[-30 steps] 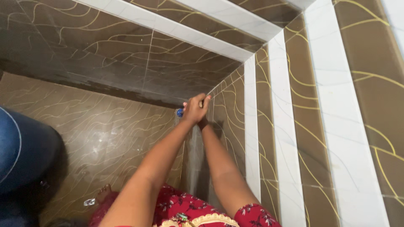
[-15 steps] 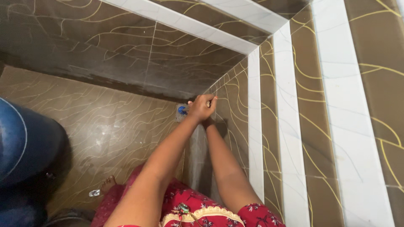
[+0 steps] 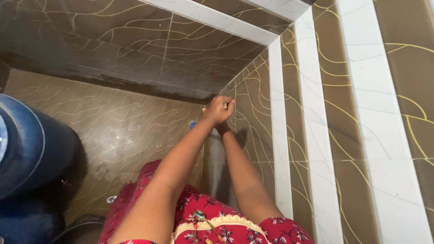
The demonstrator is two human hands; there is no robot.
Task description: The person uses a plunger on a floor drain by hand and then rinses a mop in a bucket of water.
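Both my arms reach down to the brown tiled wall [image 3: 253, 113] near the corner. My left hand [image 3: 217, 110] is closed in a fist against the tiles. A small pale thing shows between its fingers, and I cannot tell its kind. My right hand [image 3: 223, 129] lies under the left one, mostly hidden, with only the wrist showing. A small blue object [image 3: 193, 124] sits low by the wall, just left of my left forearm and partly covered by it.
A large blue barrel [image 3: 31, 149] stands at the left. The floor [image 3: 113, 131] is brown tile with yellow lines, and a small shiny item [image 3: 110, 199] lies on it. White tile stripes [image 3: 312, 135] run down the right wall. My red floral garment [image 3: 203, 221] fills the bottom.
My joined hands have stayed on the wall near the corner. The view has shifted, and my left forearm now covers more of the blue object.
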